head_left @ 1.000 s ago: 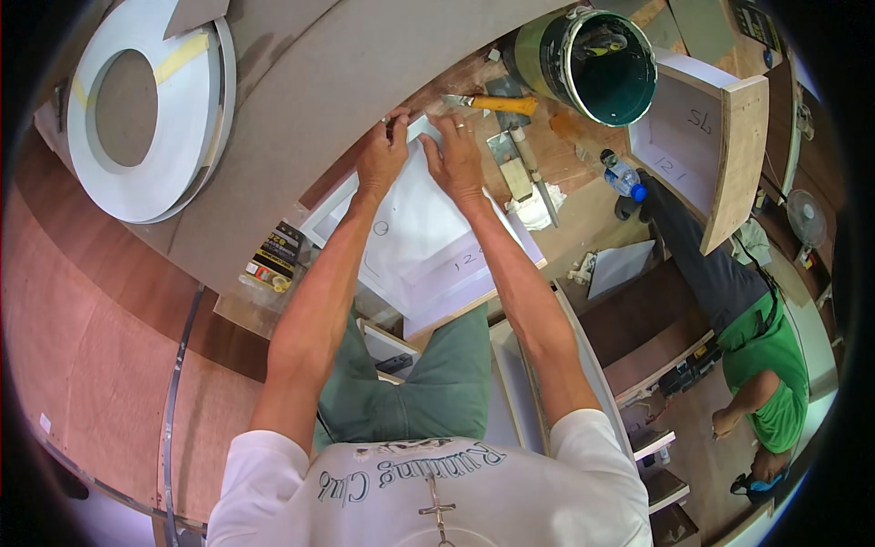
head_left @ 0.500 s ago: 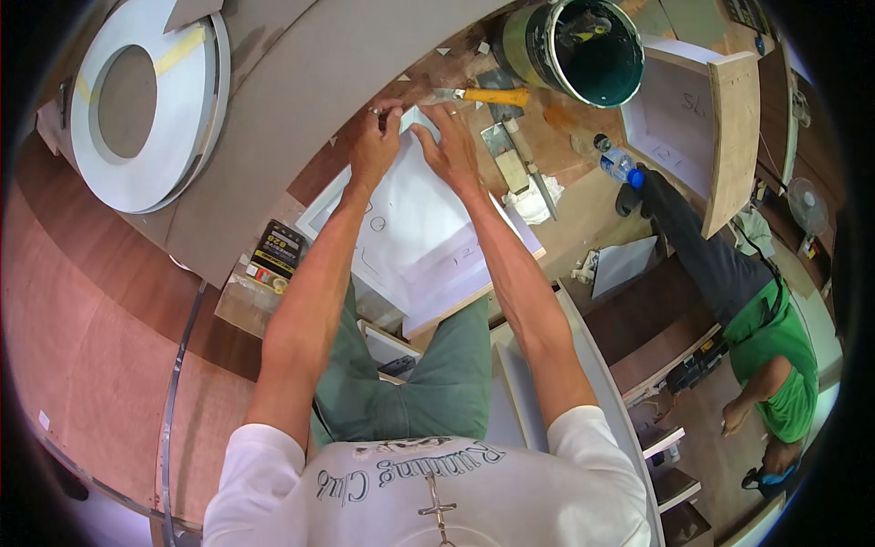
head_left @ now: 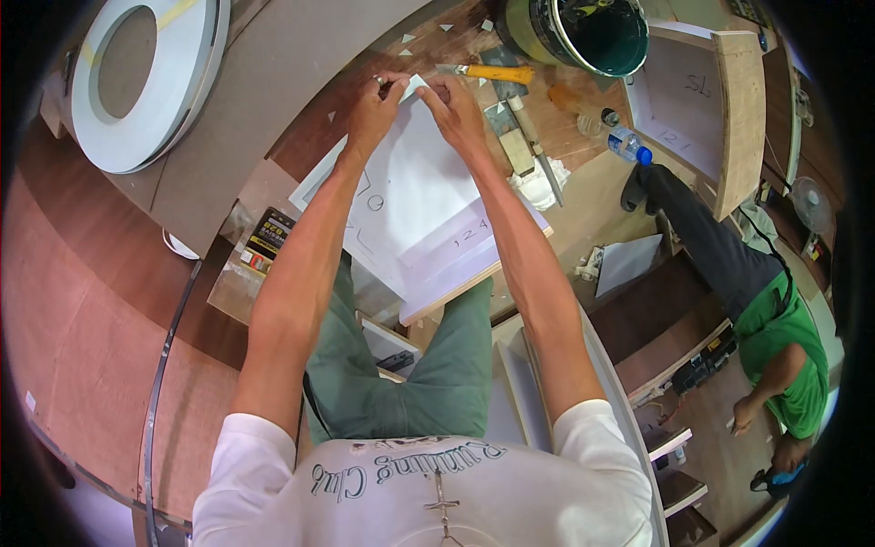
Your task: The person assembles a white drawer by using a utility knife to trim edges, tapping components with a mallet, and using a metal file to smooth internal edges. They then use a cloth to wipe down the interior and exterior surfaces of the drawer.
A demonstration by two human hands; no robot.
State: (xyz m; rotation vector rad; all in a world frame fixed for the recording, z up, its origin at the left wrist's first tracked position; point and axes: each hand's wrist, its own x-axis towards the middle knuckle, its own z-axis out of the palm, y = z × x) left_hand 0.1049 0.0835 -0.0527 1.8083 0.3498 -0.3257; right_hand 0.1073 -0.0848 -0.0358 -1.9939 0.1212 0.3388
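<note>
A white drawer box [head_left: 424, 182] with pencil marks and a bare wood edge leans over my knees. At its far corner, my left hand [head_left: 375, 114] is closed over the left edge, thumb pointing inward. My right hand [head_left: 456, 114] is closed over the other side of that corner, its thumb near the left one. A small white tip stands up between them; whether it is a loose strip or part of the box I cannot tell. The undersides of my fingers are hidden behind the edge.
An orange-handled hammer [head_left: 492, 73], a trowel [head_left: 533, 150] and a bottle [head_left: 629, 144] lie on the right. Behind them stand a dark bucket [head_left: 515, 41] and another box [head_left: 740, 118]. A white banding roll [head_left: 196, 87] is at left. A person in green [head_left: 788, 369] sits at right.
My hands and the box's far corner have shifted slightly away from me. My thumbs are closer together at the corner. The person at right has moved an arm a little.
</note>
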